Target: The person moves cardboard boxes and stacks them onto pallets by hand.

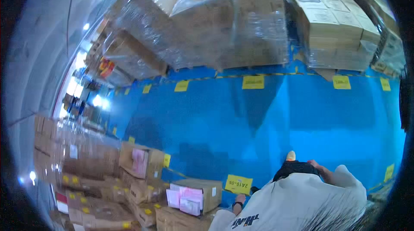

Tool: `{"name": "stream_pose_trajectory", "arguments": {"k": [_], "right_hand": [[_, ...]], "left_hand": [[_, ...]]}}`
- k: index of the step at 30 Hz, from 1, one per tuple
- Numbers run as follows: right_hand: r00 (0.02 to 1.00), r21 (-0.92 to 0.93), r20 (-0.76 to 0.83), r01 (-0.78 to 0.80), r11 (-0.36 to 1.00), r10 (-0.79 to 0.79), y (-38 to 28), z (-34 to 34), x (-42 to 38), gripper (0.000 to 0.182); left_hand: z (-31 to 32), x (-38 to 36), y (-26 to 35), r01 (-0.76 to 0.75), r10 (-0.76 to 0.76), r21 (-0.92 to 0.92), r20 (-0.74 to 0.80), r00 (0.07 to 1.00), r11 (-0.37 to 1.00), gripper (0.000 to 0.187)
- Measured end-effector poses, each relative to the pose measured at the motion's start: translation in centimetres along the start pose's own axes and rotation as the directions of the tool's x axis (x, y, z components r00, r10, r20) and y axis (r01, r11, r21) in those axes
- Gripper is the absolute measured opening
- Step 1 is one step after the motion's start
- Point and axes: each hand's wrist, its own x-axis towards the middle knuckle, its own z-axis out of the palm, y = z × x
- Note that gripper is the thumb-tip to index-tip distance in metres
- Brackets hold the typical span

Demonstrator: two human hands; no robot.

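My left hand [240,198], with a dark band at the wrist, hangs low beside an open carton [213,194] of pink-and-white packs [189,199]. It looks empty and loosely open, apart from the carton as far as I can see. On the other side, my right hand [314,163] hangs by my dark trousers [297,168], its fingers small in view and seemingly loose, with no object visible in them. A light shoe [291,156] shows ahead of my white shirt [293,201] on the blue floor [207,123].
Wrapped pallets of cartons [228,28] line the far side, with a stack of printed sheets or flat boxes [336,24] to their right. Stacked cartons [99,196] stand at lower left. A yellow floor label [238,184] lies near my left hand; similar labels [253,82] follow the striped line.
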Motion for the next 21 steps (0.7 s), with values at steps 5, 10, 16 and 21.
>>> {"name": "stream_pose_trajectory", "arguments": {"k": [5,10,16,21], "right_hand": [[0.98,0.243,-0.131,-0.114,0.963,0.149,-1.4,-5.9,-1.5,0.02],[0.929,0.731,-0.195,-0.077,0.678,0.315,-4.4,-6.1,-3.6,0.024],[0.823,0.737,-0.305,-0.114,0.666,0.479,-6.2,-10.6,-0.5,0.022],[0.793,0.689,-0.406,-0.061,0.722,0.455,-9.9,-18.1,7.7,0.022]], "left_hand": [[-16.4,13.0,14.9,-0.11,-0.055,-0.951,-0.132,0.99,0.288,0.03],[-38.5,11.3,30.8,-0.356,0.781,-0.793,0.226,0.582,0.495,0.036],[-47.4,16.0,37.1,-0.719,0.841,-0.44,0.227,0.491,0.538,0.035],[-54.5,27.4,39.4,-0.733,0.871,-0.489,0.14,0.47,0.474,0.03]]}}
